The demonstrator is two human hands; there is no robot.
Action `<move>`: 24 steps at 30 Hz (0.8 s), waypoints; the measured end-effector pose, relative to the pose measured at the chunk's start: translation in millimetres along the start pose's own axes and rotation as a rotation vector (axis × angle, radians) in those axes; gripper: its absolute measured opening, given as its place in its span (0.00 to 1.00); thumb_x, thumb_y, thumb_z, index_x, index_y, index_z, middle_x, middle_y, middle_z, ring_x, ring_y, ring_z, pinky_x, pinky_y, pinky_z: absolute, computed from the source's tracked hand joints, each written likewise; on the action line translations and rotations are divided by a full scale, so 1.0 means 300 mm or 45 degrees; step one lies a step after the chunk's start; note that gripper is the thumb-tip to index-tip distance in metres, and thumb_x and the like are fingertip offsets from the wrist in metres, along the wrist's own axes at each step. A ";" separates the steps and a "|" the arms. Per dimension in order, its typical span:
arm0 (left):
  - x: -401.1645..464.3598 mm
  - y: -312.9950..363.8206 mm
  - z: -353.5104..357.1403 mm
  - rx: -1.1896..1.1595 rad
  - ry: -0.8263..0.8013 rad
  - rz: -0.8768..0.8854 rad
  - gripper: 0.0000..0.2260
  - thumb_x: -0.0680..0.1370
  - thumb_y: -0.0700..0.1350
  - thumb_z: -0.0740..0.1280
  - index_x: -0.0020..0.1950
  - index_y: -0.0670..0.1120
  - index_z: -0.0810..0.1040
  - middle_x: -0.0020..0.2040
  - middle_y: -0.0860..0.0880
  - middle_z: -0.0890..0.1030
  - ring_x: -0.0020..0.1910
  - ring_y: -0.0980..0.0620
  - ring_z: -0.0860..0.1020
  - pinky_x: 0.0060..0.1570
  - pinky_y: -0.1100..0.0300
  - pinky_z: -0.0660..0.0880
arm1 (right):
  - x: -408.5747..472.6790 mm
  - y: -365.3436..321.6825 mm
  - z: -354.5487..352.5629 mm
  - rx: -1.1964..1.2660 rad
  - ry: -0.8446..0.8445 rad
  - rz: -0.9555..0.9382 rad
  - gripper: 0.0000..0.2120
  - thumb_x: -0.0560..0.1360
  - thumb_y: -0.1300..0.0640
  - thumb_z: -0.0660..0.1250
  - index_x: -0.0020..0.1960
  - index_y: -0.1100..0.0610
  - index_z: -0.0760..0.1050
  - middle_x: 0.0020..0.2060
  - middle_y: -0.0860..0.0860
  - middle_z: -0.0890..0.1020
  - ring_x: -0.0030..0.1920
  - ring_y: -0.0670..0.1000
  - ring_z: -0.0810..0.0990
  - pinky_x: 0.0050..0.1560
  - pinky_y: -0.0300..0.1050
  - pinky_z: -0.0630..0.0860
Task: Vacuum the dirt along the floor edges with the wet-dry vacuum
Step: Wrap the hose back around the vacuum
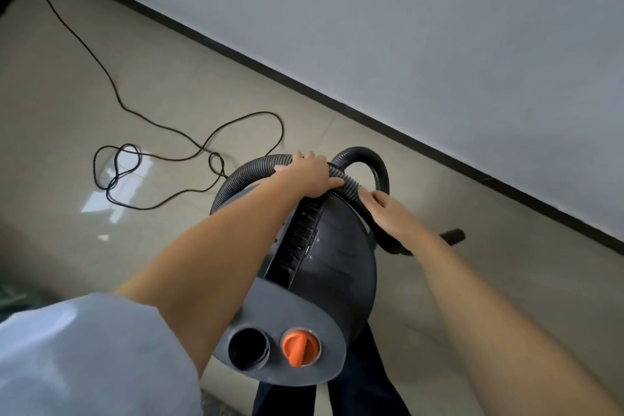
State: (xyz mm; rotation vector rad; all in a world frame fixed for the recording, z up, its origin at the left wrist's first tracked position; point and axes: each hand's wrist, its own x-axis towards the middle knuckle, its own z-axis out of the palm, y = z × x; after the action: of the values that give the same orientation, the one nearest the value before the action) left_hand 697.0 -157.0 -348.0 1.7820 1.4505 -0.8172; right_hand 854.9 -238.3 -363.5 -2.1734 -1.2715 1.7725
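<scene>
The vacuum (324, 246) stands on the tiled floor (67, 105) right under the person's arms, a black rounded body with a grey front plate carrying an open round port (249, 348) and an orange knob (300, 346) side by side. The ribbed hose (236, 182) loops over its top. The left hand (312, 176) lies across that hose with its grip curled over it. The right hand (383, 209), just beside the left, has its fingers laid along the hose where it runs down the vacuum's side — whether that grip is truly clamped round it I cannot tell.

Beyond both hands the dark baseboard (337, 105) runs in a slant where floor meets the pale wall (439, 27), with a strip of bare tile between it and the vacuum. Left of the left hand a thin black cord (189, 135) sprawls in loose loops over open floor and trails off to the far corner.

Past the right hand a black tube end (454, 235) pokes out — its join to the hose is hidden by the forearm. The vacuum's base is hidden; dark trouser legs (358, 378) show below it. Small marks on the body are too tiny to read.
</scene>
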 end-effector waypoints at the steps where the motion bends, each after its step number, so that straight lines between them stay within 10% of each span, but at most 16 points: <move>1: 0.001 -0.001 -0.002 0.011 -0.016 -0.021 0.33 0.79 0.63 0.53 0.75 0.41 0.57 0.75 0.41 0.58 0.75 0.40 0.53 0.69 0.32 0.51 | 0.016 -0.028 -0.005 -0.058 -0.029 -0.018 0.25 0.77 0.35 0.52 0.60 0.52 0.72 0.50 0.48 0.76 0.52 0.50 0.74 0.50 0.44 0.66; 24: 0.171 -0.037 -0.007 0.010 -0.079 0.082 0.35 0.78 0.62 0.56 0.77 0.44 0.49 0.78 0.47 0.51 0.77 0.45 0.43 0.69 0.34 0.38 | 0.225 -0.028 0.044 -0.171 -0.116 -0.075 0.17 0.80 0.42 0.55 0.54 0.56 0.69 0.45 0.51 0.75 0.47 0.52 0.73 0.44 0.44 0.65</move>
State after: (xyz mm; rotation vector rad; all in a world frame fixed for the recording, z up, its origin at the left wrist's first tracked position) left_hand 695.2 -125.6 -390.2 1.7842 1.3453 -0.8383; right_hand 839.1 -196.6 -416.7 -2.1192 -1.5002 1.8329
